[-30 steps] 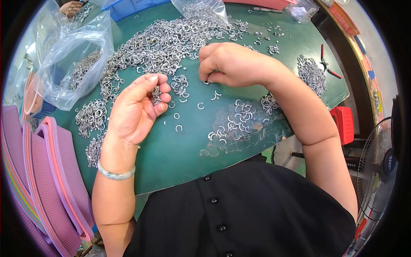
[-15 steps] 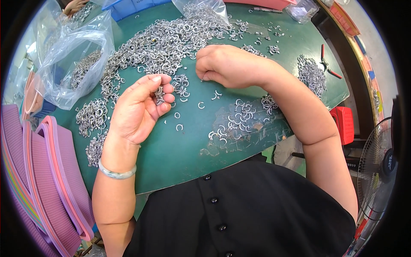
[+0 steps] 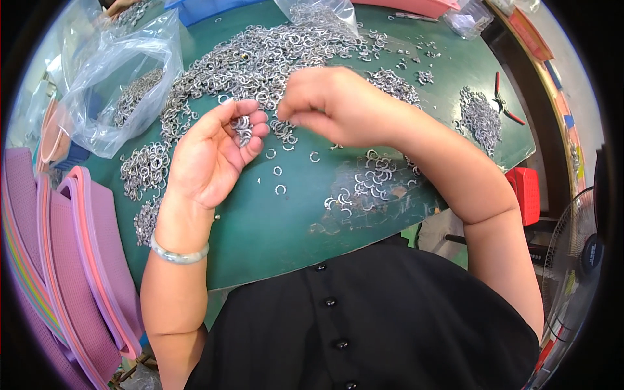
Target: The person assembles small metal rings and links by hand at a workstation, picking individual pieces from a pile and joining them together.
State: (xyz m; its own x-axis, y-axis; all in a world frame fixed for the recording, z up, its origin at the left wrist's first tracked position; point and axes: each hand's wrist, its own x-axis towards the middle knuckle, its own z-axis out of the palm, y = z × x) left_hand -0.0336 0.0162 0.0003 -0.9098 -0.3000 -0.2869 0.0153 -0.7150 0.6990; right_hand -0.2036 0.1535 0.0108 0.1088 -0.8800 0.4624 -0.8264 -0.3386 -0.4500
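My left hand (image 3: 214,149) is turned palm up, its fingers curled round a small cluster of grey metal rings (image 3: 242,132). To its right, my right hand (image 3: 338,107) hovers over the edge of the big heap of open metal rings (image 3: 260,58). Thumb and fingertips of that hand are brought together in a pinch; whatever sits between them is too small and blurred to make out. A little lot of rings (image 3: 284,133) lies on the green table (image 3: 260,240) between the hands. Several single C-shaped rings (image 3: 280,190) are scattered nearer me.
Left stand a clear plastic bag (image 3: 117,97) holding rings and stacked purple baskets (image 3: 78,260). Smaller ring piles (image 3: 144,170) lie beside my left forearm. At right are another pile (image 3: 480,117), red-handled pliers (image 3: 502,104) and a fan (image 3: 572,240). Blue (image 3: 214,8) and pink trays stand at the back.
My right hand has moved left toward my left hand. The left hand has opened slightly, showing more of its rings. The whole view has shifted a little.
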